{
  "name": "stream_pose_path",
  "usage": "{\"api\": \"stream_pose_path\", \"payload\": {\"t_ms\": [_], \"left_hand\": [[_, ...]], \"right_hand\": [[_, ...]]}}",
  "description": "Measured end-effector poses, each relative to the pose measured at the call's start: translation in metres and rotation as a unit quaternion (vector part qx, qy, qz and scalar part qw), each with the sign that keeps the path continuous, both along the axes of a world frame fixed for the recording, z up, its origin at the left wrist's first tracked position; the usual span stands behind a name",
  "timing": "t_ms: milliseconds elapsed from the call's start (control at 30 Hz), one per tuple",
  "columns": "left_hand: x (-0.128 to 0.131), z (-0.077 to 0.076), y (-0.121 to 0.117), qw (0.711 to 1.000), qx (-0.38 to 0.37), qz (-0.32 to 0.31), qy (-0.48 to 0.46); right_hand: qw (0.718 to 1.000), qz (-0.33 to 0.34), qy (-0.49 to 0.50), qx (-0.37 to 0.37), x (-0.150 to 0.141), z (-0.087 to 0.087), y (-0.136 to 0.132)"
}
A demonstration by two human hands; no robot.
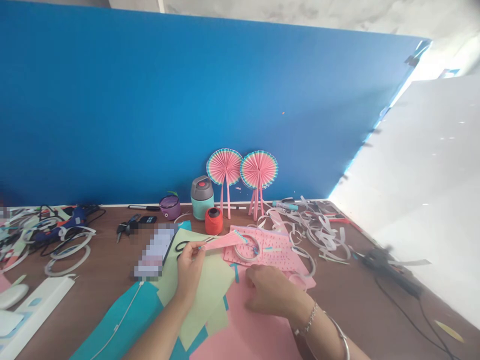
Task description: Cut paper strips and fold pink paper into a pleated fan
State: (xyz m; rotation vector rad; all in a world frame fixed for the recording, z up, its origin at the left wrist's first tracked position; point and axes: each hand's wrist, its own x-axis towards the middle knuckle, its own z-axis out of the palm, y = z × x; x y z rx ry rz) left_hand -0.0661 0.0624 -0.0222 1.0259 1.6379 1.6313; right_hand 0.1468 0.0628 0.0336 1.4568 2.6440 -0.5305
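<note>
My left hand (192, 262) is closed on one end of a folded pink paper fan (227, 241), whose far end spreads slightly and has a teal-and-white edge. Under that hand lie pale green sheets (210, 285), with black scissors handles (182, 246) partly showing beside it. My right hand (268, 290) is curled low over a pink sheet (243, 330); its fingertips are hidden, so whatever they hold cannot be made out. Just beyond it are a roll of tape (247, 248) and a pink patterned sheet (279, 260) with small marks.
Two round pink fans (225, 167) with long handles lean on the blue panel (150, 100). Nearby stand a mint flask (202, 200), red spool (214, 221) and purple pot (170, 206). White strips (318, 225), a glue gun (378, 262), a phone (155, 252) and a power strip (35, 320) surround the papers.
</note>
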Motion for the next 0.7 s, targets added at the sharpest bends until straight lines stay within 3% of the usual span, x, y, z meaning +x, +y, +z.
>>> {"api": "stream_pose_path", "payload": {"t_ms": [267,500,567,633,700], "left_hand": [[-0.003,-0.003,0.001,0.999,-0.007,0.001,0.034],[-0.002,0.0,-0.001,0.999,-0.011,0.005,0.036],[-0.002,0.002,-0.002,0.999,-0.012,0.01,0.032],[-0.001,0.004,-0.003,1.0,-0.012,0.012,0.024],[-0.001,0.006,-0.003,1.0,-0.011,0.014,0.013]], "right_hand": [[0.998,0.017,-0.057,-0.003,-0.012,0.007,-0.01],[0.997,0.002,-0.067,0.048,-0.02,-0.008,0.001],[0.997,-0.041,-0.001,0.068,-0.018,-0.011,0.009],[0.979,-0.115,0.146,0.088,-0.012,-0.012,0.017],[0.914,-0.197,0.342,0.092,-0.005,-0.011,0.026]]}}
